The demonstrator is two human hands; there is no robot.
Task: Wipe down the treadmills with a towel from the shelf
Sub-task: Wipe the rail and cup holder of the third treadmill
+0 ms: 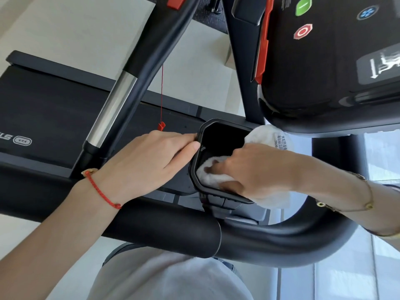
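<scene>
A black treadmill fills the view, its belt deck [49,113] at the left and its console [324,68] at the upper right. Below the console sits a black cup holder [218,135] with a raised rim. My right hand [255,169] grips a white towel [268,135] and pushes a bunch of it down inside the cup holder. The rest of the towel spills over the holder's right rim. My left hand [151,161] rests on the holder's left rim, thumb and forefinger touching the edge.
A thick black handlebar [270,243] curves across in front of my body. A side rail with a chrome section [114,105] runs up to the left. A red safety cord with a clip [161,126] hangs over the deck. Pale floor lies around.
</scene>
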